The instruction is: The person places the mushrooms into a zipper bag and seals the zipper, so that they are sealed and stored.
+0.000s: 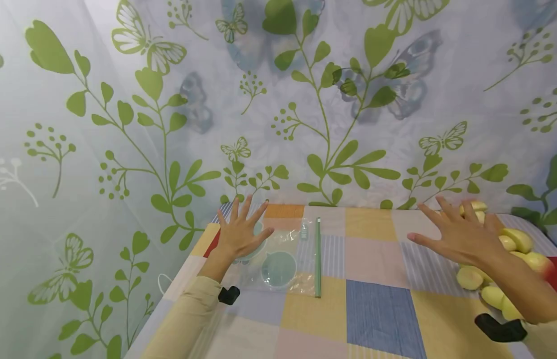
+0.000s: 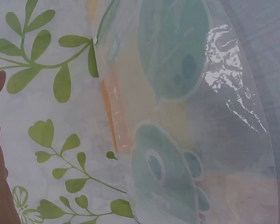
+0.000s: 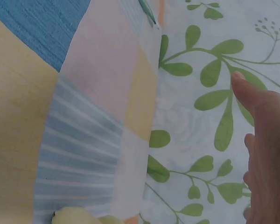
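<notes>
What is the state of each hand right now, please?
Left hand: open, fingers spread, holding nothing.
Right hand: open, fingers spread, holding nothing.

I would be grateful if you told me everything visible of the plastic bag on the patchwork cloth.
The plastic bag is clear and glossy, crinkled in places, with pale teal prints edged in white. In the head view, a green strip with a white far tip runs along its right edge. It lies looking flat on the patchwork cloth, whose colours show through. There the left hand, fingers spread, hides part of its left side; no finger contact is visible.
</notes>
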Action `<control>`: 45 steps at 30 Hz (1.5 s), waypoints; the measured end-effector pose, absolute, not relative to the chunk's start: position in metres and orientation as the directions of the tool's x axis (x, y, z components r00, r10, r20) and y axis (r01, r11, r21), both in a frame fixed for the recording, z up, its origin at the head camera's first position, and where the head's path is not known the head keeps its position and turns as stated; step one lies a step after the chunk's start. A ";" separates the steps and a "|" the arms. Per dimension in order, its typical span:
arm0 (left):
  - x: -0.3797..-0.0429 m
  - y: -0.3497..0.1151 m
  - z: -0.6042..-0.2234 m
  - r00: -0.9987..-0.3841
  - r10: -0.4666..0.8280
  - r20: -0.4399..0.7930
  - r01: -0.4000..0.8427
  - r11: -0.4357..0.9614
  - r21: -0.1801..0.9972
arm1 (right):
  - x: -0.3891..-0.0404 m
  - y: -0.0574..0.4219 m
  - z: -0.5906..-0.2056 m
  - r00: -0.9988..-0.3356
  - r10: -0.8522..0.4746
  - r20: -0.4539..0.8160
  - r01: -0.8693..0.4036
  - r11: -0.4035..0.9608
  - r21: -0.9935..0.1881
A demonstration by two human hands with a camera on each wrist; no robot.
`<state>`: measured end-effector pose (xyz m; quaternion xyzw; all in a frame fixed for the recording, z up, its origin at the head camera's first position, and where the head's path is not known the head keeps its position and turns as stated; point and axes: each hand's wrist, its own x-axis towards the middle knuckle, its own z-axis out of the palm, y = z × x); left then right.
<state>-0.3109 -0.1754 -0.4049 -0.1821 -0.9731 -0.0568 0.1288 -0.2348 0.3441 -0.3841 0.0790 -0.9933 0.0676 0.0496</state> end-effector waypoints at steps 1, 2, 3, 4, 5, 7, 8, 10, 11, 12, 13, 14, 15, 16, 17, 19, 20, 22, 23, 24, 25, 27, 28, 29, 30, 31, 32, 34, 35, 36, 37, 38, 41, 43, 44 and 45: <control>-0.311 -0.176 -0.405 -0.900 0.341 0.272 0.373 0.925 0.074 | -0.235 0.342 -0.384 -0.983 -0.156 0.101 -0.168 0.977 -0.133; -0.310 -0.176 -0.406 -0.900 0.342 0.269 0.374 0.924 0.076 | -0.236 0.340 -0.385 -0.983 -0.160 0.092 -0.171 0.976 -0.134; -0.310 -0.177 -0.407 -0.899 0.346 0.267 0.378 0.923 0.076 | -0.236 0.338 -0.385 -0.983 -0.163 0.086 -0.174 0.975 -0.136; -0.310 -0.177 -0.407 -0.898 0.349 0.268 0.381 0.921 0.077 | -0.237 0.336 -0.386 -0.983 -0.163 0.083 -0.173 0.976 -0.135; -0.310 -0.178 -0.408 -0.898 0.351 0.266 0.383 0.920 0.080 | -0.237 0.334 -0.386 -0.983 -0.161 0.087 -0.171 0.976 -0.133; -0.310 -0.178 -0.409 -0.894 0.357 0.272 0.391 0.917 0.083 | -0.239 0.330 -0.387 -0.981 -0.168 0.094 -0.179 0.975 -0.128; -0.310 -0.178 -0.410 -0.891 0.361 0.277 0.396 0.914 0.084 | -0.239 0.328 -0.387 -0.979 -0.176 0.100 -0.187 0.974 -0.125; -0.311 -0.179 -0.411 -0.886 0.366 0.285 0.406 0.909 0.092 | -0.241 0.323 -0.389 -0.974 -0.193 0.119 -0.208 0.970 -0.126; -0.311 -0.179 -0.413 -0.885 0.368 0.285 0.409 0.907 0.097 | -0.242 0.320 -0.389 -0.971 -0.202 0.125 -0.218 0.967 -0.130; -0.312 -0.179 -0.414 -0.884 0.371 0.286 0.413 0.905 0.101 | -0.243 0.317 -0.390 -0.968 -0.212 0.136 -0.229 0.965 -0.125; -0.312 -0.179 -0.416 -0.883 0.374 0.285 0.416 0.904 0.100 | -0.243 0.313 -0.390 -0.965 -0.219 0.145 -0.237 0.964 -0.123; -0.312 -0.179 -0.418 -0.882 0.378 0.281 0.420 0.901 0.105 | -0.244 0.310 -0.391 -0.962 -0.226 0.152 -0.245 0.962 -0.120; -0.312 -0.179 -0.420 -0.882 0.384 0.275 0.425 0.899 0.109 | -0.245 0.307 -0.392 -0.960 -0.230 0.158 -0.251 0.960 -0.123; -0.312 -0.179 -0.422 -0.881 0.389 0.270 0.430 0.896 0.112 | -0.246 0.304 -0.392 -0.960 -0.234 0.155 -0.255 0.959 -0.127; -0.312 -0.179 -0.423 -0.880 0.394 0.266 0.436 0.892 0.121 | -0.246 0.301 -0.393 -0.959 -0.238 0.154 -0.259 0.957 -0.132; -0.310 -0.178 -0.426 -0.880 0.400 0.257 0.443 0.886 0.138 | -0.248 0.295 -0.394 -0.961 -0.239 0.143 -0.258 0.956 -0.142; -0.309 -0.177 -0.426 -0.879 0.402 0.254 0.447 0.882 0.150 | -0.248 0.292 -0.395 -0.961 -0.239 0.138 -0.259 0.954 -0.150; -0.309 -0.177 -0.428 -0.882 0.402 0.248 0.447 0.880 0.162 | -0.250 0.285 -0.397 -0.961 -0.241 0.133 -0.261 0.950 -0.169; -0.309 -0.177 -0.430 -0.883 0.401 0.245 0.446 0.880 0.166 | -0.250 0.282 -0.398 -0.961 -0.241 0.133 -0.262 0.949 -0.178; -0.309 -0.177 -0.431 -0.884 0.400 0.240 0.444 0.880 0.168 | -0.251 0.279 -0.398 -0.960 -0.242 0.138 -0.265 0.947 -0.182; -0.309 -0.177 -0.433 -0.884 0.402 0.240 0.446 0.878 0.172 | -0.252 0.277 -0.399 -0.959 -0.246 0.140 -0.270 0.944 -0.191; -0.310 -0.176 -0.436 -0.880 0.408 0.244 0.454 0.874 0.174 | -0.253 0.272 -0.400 -0.956 -0.251 0.152 -0.279 0.939 -0.202; -0.311 -0.175 -0.438 -0.879 0.410 0.242 0.455 0.874 0.172 | -0.253 0.270 -0.400 -0.954 -0.255 0.156 -0.284 0.935 -0.212; -0.311 -0.175 -0.440 -0.877 0.412 0.247 0.458 0.873 0.170 | -0.254 0.268 -0.401 -0.952 -0.260 0.162 -0.291 0.932 -0.215; -0.312 -0.174 -0.442 -0.875 0.413 0.251 0.460 0.871 0.173 | -0.255 0.266 -0.402 -0.949 -0.266 0.168 -0.298 0.929 -0.218; -0.312 -0.174 -0.443 -0.873 0.414 0.259 0.463 0.869 0.172 | -0.256 0.264 -0.403 -0.947 -0.271 0.172 -0.305 0.926 -0.221; -0.312 -0.174 -0.445 -0.872 0.414 0.263 0.465 0.868 0.175 | -0.257 0.262 -0.405 -0.945 -0.276 0.177 -0.312 0.923 -0.225; -0.312 -0.173 -0.449 -0.872 0.413 0.264 0.466 0.866 0.184 | -0.259 0.258 -0.408 -0.941 -0.286 0.181 -0.323 0.917 -0.235; -0.312 -0.173 -0.450 -0.870 0.414 0.268 0.470 0.861 0.194 | -0.259 0.256 -0.410 -0.940 -0.290 0.182 -0.328 0.914 -0.238; -0.312 -0.172 -0.452 -0.870 0.415 0.265 0.471 0.859 0.202 | -0.260 0.255 -0.412 -0.937 -0.296 0.184 -0.335 0.911 -0.242; -0.311 -0.172 -0.454 -0.871 0.418 0.258 0.472 0.858 0.204 | -0.260 0.253 -0.414 -0.935 -0.302 0.184 -0.341 0.907 -0.247; -0.311 -0.171 -0.456 -0.873 0.419 0.249 0.471 0.857 0.208 | -0.261 0.252 -0.416 -0.933 -0.309 0.184 -0.349 0.902 -0.253; -0.312 -0.170 -0.462 -0.873 0.426 0.236 0.475 0.851 0.222 | -0.263 0.248 -0.422 -0.923 -0.336 0.189 -0.377 0.889 -0.260; -0.313 -0.169 -0.466 -0.870 0.433 0.238 0.484 0.841 0.241 | -0.264 0.245 -0.426 -0.917 -0.350 0.193 -0.392 0.881 -0.266; -0.313 -0.169 -0.469 -0.864 0.439 0.245 0.495 0.828 0.264 | -0.265 0.244 -0.428 -0.913 -0.355 0.198 -0.399 0.877 -0.266; -0.314 -0.169 -0.471 -0.859 0.446 0.251 0.507 0.812 0.289 | -0.265 0.242 -0.431 -0.910 -0.360 0.206 -0.407 0.872 -0.272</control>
